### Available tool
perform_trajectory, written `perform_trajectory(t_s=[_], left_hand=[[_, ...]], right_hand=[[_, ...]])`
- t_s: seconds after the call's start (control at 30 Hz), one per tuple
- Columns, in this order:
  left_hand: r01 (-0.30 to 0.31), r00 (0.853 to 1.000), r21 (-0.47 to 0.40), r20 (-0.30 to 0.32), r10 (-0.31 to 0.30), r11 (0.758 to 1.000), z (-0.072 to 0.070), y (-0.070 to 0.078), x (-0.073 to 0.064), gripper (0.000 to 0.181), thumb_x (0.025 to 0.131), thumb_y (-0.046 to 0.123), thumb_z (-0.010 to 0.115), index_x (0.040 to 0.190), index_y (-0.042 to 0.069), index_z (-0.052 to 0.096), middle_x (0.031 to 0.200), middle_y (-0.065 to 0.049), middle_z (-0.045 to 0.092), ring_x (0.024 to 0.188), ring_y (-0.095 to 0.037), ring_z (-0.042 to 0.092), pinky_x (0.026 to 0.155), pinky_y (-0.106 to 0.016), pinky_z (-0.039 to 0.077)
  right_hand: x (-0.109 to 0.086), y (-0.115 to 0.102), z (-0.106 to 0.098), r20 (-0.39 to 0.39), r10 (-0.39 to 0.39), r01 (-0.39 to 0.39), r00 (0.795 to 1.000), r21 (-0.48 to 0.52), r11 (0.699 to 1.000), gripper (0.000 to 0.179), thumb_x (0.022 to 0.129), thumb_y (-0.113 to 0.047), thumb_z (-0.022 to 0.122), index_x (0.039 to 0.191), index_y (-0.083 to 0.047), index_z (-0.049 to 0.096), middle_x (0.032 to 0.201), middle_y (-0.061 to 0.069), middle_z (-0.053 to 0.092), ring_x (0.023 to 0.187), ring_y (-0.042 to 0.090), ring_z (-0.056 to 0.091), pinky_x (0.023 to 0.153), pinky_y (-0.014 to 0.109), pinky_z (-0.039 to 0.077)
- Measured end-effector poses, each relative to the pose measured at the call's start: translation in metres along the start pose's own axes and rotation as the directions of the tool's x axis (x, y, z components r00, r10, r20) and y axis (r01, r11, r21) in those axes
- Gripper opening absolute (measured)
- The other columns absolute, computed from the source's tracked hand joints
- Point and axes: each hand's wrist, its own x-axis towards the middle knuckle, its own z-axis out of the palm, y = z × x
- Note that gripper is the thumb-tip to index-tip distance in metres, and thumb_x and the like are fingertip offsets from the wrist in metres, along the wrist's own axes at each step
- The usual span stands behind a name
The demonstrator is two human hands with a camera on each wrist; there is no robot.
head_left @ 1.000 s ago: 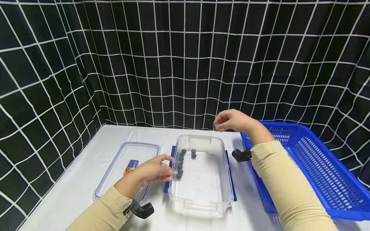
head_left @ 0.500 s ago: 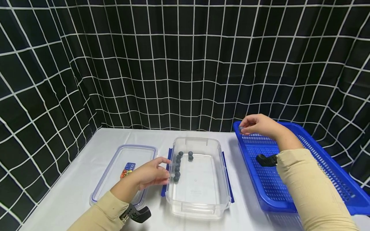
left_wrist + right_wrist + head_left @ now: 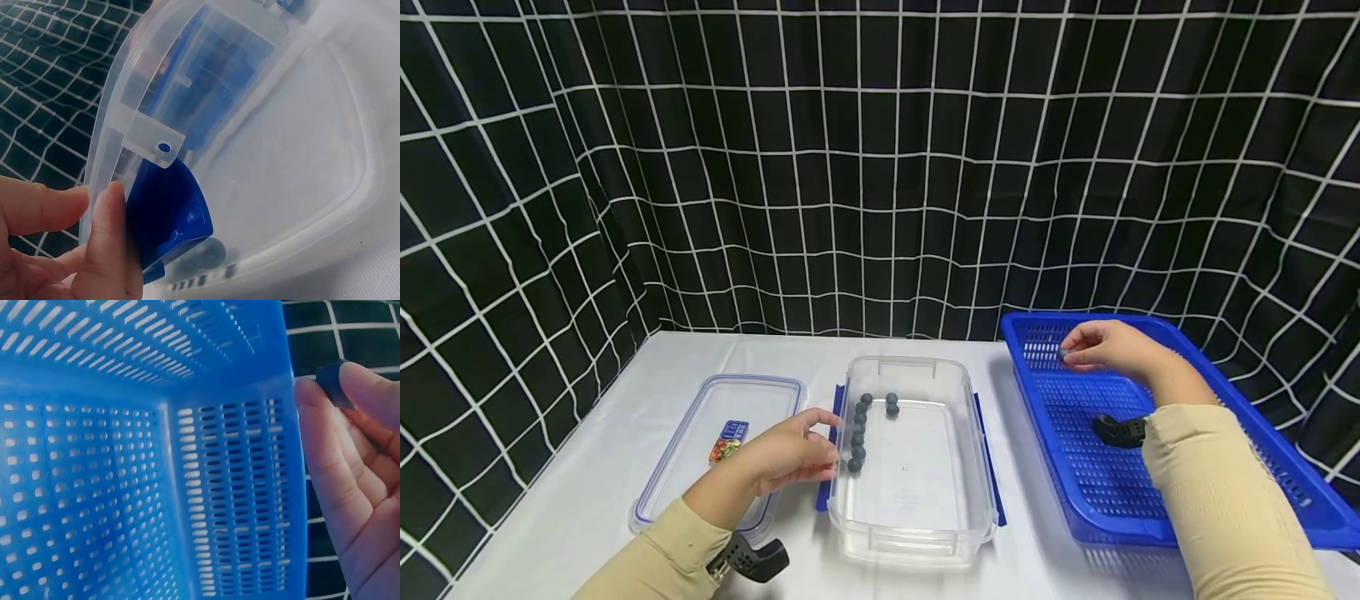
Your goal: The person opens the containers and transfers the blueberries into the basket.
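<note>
Over the blue basket at the right, my right hand pinches a blueberry between thumb and fingertips. In the right wrist view the hand shows beside the basket's rim. My left hand holds the left rim of a clear plastic container, thumb and fingers on either side of the wall, next to its blue side clip. Inside the container several blueberries line the left wall. Two more blueberries sit together near the far end.
A clear lid with a blue edge and a coloured label lies left of the container, partly behind my left forearm. White cloth covers the table. A black curtain with a white grid stands behind and at the sides.
My right hand has moved right, from behind the container to over the basket, and lower, with the blueberry still pinched. The left hand stays at the rim; the view has shifted slightly.
</note>
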Motion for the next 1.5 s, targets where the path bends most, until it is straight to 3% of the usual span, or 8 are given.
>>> perform_trajectory(t_s=[0.57, 0.87, 1.1, 1.3, 1.5], left_hand=[[0.007, 1.0, 0.006, -0.011, -0.007, 1.0, 0.0, 0.0, -0.003, 0.049, 0.083, -0.005, 0.057, 0.128, 0.002, 0.039, 0.087, -0.011, 0.055, 0.073, -0.017, 0.061, 0.073, -0.028, 0.057], [0.008, 1.0, 0.008, -0.012, -0.008, 1.0, -0.001, 0.0, -0.004, 0.05, 0.083, -0.006, 0.057, 0.128, 0.002, 0.038, 0.086, -0.011, 0.054, 0.073, -0.017, 0.06, 0.073, -0.029, 0.057], [0.008, 1.0, 0.006, -0.01, -0.008, 1.0, -0.002, -0.001, -0.002, 0.05, 0.083, -0.006, 0.056, 0.129, 0.003, 0.038, 0.087, -0.011, 0.054, 0.073, -0.017, 0.06, 0.073, -0.029, 0.057], [0.006, 1.0, 0.005, 0.001, -0.006, 1.0, -0.001, 0.0, 0.0, 0.049, 0.084, -0.006, 0.055, 0.129, 0.002, 0.037, 0.087, -0.011, 0.054, 0.073, -0.017, 0.06, 0.073, -0.028, 0.056], [0.002, 1.0, 0.01, 0.003, -0.002, 1.0, -0.001, 0.0, 0.0, 0.049, 0.084, -0.006, 0.055, 0.129, 0.002, 0.037, 0.086, -0.011, 0.055, 0.073, -0.017, 0.061, 0.073, -0.028, 0.057]], right_hand=[[-0.005, 0.028, -0.007, 0.044, 0.081, -0.084, 0.996, 0.065, 0.994, 0.024, 0.085, 0.0, 0.057, 0.105, 0.013, 0.051, 0.093, 0.009, 0.061, 0.086, 0.014, 0.062, 0.079, 0.029, 0.055], [-0.01, 0.034, -0.01, -0.016, 0.099, -0.098, 0.995, 0.047, 0.994, 0.024, 0.086, 0.002, 0.056, 0.105, 0.014, 0.049, 0.09, 0.008, 0.062, 0.081, 0.013, 0.063, 0.075, 0.027, 0.055], [-0.012, 0.035, -0.015, -0.085, 0.129, -0.127, 0.988, 0.027, 0.992, 0.03, 0.088, 0.002, 0.053, 0.114, 0.016, 0.044, 0.091, 0.008, 0.061, 0.083, 0.015, 0.062, 0.076, 0.029, 0.056], [-0.014, 0.034, -0.019, -0.104, 0.133, -0.135, 0.986, -0.006, 0.991, 0.031, 0.091, -0.003, 0.051, 0.117, 0.014, 0.044, 0.095, 0.01, 0.061, 0.088, 0.019, 0.062, 0.08, 0.033, 0.055], [-0.014, 0.027, -0.019, -0.114, 0.117, -0.12, 0.987, -0.014, 0.993, 0.034, 0.092, -0.01, 0.052, 0.118, 0.01, 0.045, 0.099, 0.011, 0.061, 0.089, 0.017, 0.063, 0.079, 0.029, 0.055]])
